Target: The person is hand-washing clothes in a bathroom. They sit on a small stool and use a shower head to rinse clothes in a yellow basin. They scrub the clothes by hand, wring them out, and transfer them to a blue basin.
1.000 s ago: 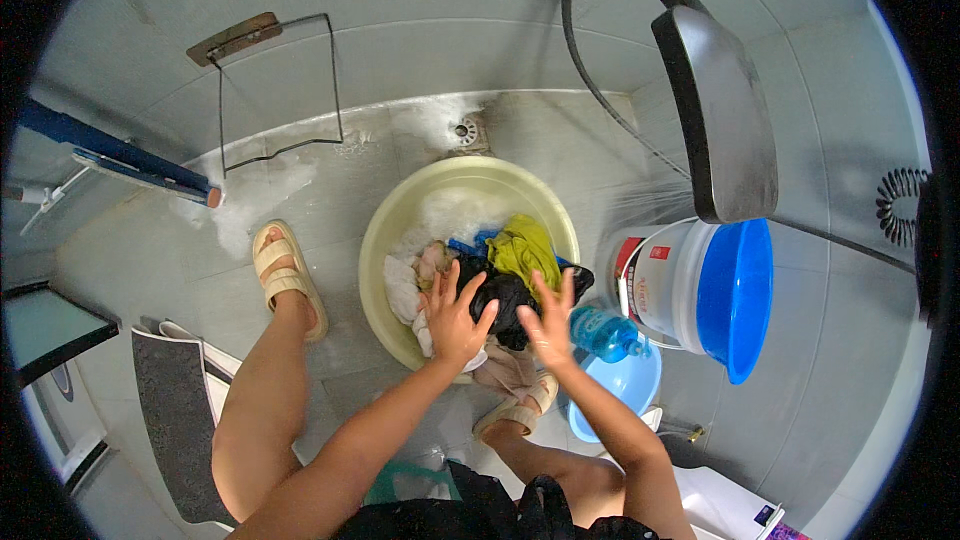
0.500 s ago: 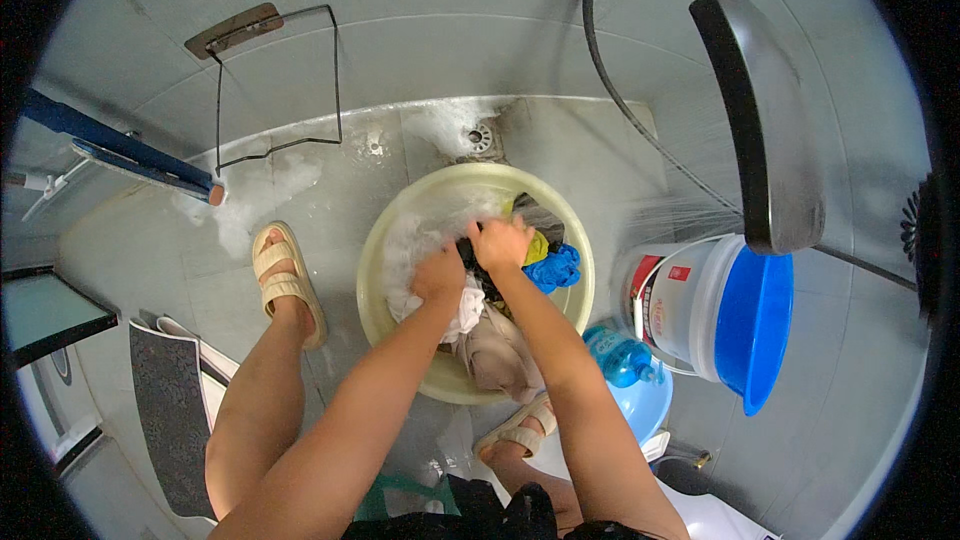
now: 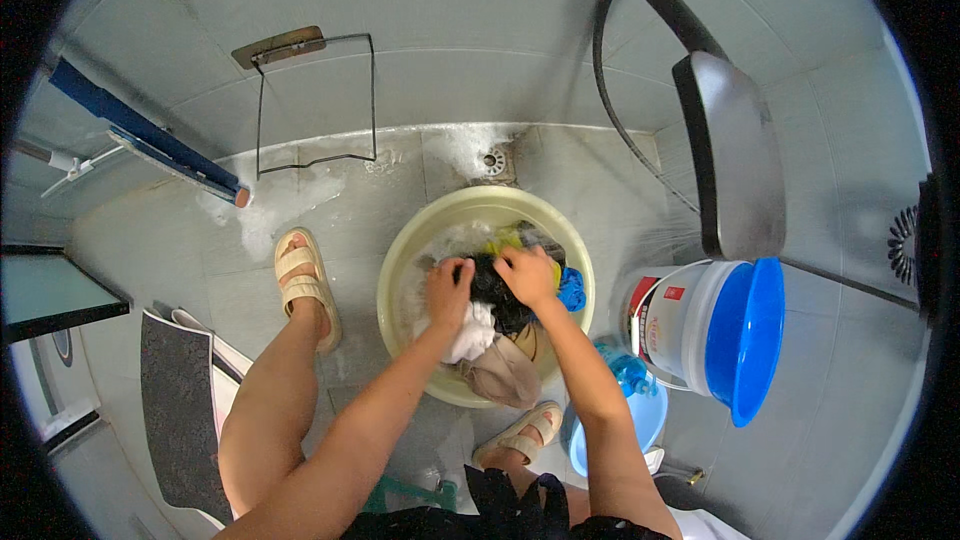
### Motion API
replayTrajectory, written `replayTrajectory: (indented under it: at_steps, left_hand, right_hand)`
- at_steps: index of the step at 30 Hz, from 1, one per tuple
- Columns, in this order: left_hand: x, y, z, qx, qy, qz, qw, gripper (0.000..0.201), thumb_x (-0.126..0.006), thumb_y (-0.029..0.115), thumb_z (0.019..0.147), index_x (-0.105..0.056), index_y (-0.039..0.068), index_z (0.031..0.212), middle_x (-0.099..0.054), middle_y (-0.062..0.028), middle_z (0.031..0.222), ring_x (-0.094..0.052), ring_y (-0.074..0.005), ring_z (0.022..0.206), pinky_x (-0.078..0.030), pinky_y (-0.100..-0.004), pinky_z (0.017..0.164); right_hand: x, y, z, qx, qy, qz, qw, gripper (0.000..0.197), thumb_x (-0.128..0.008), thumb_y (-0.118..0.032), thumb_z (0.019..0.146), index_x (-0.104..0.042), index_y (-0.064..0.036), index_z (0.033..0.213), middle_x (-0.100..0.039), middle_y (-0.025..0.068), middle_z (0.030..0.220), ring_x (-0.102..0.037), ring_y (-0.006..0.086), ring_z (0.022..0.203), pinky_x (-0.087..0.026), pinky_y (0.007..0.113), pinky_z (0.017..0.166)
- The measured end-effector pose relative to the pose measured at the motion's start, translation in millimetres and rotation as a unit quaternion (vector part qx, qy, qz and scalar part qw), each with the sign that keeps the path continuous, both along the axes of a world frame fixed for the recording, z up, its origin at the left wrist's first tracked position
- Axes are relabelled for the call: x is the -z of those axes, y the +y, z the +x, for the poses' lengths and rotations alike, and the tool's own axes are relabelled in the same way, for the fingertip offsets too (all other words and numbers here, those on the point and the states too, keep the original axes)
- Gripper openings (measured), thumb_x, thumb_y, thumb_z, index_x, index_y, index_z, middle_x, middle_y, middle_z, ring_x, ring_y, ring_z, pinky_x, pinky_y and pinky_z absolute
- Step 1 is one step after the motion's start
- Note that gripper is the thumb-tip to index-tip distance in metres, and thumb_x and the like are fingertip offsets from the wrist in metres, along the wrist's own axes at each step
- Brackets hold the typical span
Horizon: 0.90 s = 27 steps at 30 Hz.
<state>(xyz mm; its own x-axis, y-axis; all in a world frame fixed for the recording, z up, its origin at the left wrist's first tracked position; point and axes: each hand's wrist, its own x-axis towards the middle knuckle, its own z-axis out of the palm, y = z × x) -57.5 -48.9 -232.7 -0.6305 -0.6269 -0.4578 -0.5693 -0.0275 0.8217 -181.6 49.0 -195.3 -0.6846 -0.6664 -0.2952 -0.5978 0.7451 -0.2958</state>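
A pale yellow round basin (image 3: 480, 197) full of wet laundry and suds stands on the floor between my feet. My left hand (image 3: 449, 292) and my right hand (image 3: 530, 276) both have their fingers curled into a black garment (image 3: 497, 292), which is stretched between them. Below my left hand lies a white cloth (image 3: 473, 334). A beige garment (image 3: 502, 374) rests at the near side of the basin. Past my right hand are a yellow-green cloth (image 3: 507, 238) and a bunched blue cloth (image 3: 571, 290).
A floor drain (image 3: 491, 162) with foam lies behind the basin. To the right are a white bucket (image 3: 668, 318) on its side, a blue basin (image 3: 745, 340) and a blue bottle (image 3: 628, 372). A black hose hangs above, and a wire rack (image 3: 373, 100) juts from the wall.
My hands have moved slightly apart, and more of the black garment shows between them. The whole view has shifted, so the basin sits a little lower in the picture.
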Motion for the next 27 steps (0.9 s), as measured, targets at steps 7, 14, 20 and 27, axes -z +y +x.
replayTrajectory:
  at_steps: [7,14,20,27]
  left_hand:
    - [-48.9,43.0,48.5,0.133,0.130,-0.211,0.960,0.035,-0.050,0.030,0.088,-0.052,0.009,0.115,-0.044,-0.0138,0.126,-0.039,-0.0356,0.116,-0.029,-0.0468,0.097]
    - [-4.6,62.5,70.4,-0.091,-0.121,-0.176,0.973,0.048,-0.040,0.032,0.092,-0.035,0.013,0.135,-0.024,-0.0247,0.138,-0.025,-0.0423,0.124,-0.017,-0.0501,0.104]
    - [12.1,30.1,23.7,-0.009,-0.285,-0.120,0.951,0.042,-0.039,0.037,0.090,-0.050,0.013,0.123,-0.044,-0.0195,0.124,-0.039,-0.0356,0.115,-0.030,-0.0473,0.096]
    - [43.8,-24.8,-59.9,0.128,-0.390,-0.064,0.910,0.043,-0.043,0.036,0.088,-0.051,0.006,0.117,-0.045,-0.0188,0.124,-0.042,-0.0341,0.112,-0.032,-0.0487,0.092]
  right_hand:
    - [-70.7,69.5,59.3,0.012,0.145,-0.137,0.980,0.038,-0.060,-0.025,0.074,-0.056,-0.0049,0.106,-0.051,0.0196,0.115,-0.045,0.0405,0.105,-0.032,0.046,0.092]
    - [7.6,38.9,109.7,-0.103,0.066,-0.025,0.992,0.041,-0.050,-0.043,0.082,-0.055,-0.0200,0.116,-0.034,0.0123,0.135,-0.025,0.0363,0.127,-0.029,0.061,0.091]
    - [41.3,-12.8,62.7,-0.123,0.035,0.119,0.985,0.030,-0.052,-0.038,0.079,-0.061,-0.0158,0.097,-0.058,0.0094,0.103,-0.050,0.0314,0.099,-0.042,0.048,0.073]
    - [84.0,-53.0,13.8,0.066,-0.099,0.266,0.957,0.037,-0.048,-0.039,0.080,-0.066,-0.0133,0.099,-0.060,0.0145,0.110,-0.059,0.0266,0.101,-0.043,0.042,0.085]
